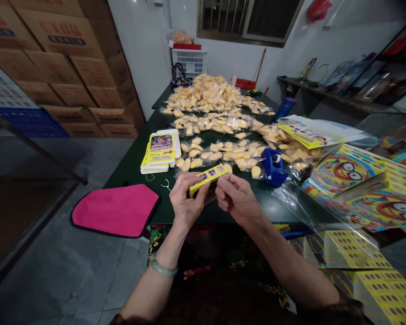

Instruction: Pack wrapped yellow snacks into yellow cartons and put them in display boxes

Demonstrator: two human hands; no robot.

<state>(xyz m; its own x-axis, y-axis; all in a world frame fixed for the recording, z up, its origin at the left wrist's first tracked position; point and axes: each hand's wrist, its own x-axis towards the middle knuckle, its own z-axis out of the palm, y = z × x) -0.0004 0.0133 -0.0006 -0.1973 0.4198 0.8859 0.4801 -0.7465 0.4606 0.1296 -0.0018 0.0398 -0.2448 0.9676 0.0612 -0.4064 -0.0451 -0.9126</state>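
Observation:
My left hand (187,198) grips a narrow yellow printed box (208,176) between thumb and fingers, above the front edge of the dark green table (169,205). At the box's right end are the curled fingertips of my right hand (237,196), closed on that end; the exact pinch is partly hidden. Just beyond the box lie clear bags of pale yellow oval pieces (235,153). A stack of yellow printed cards (160,149) stands to the left of them. Right of the bags sits a blue tape dispenser (274,167).
A large heap of bagged pieces (213,92) covers the far table. Printed display boxes (350,176) crowd the right side, with more yellow cartons (358,253) below. A pink black-edged pad (118,210) juts out at the left. Brown cartons (61,58) are stacked by the wall.

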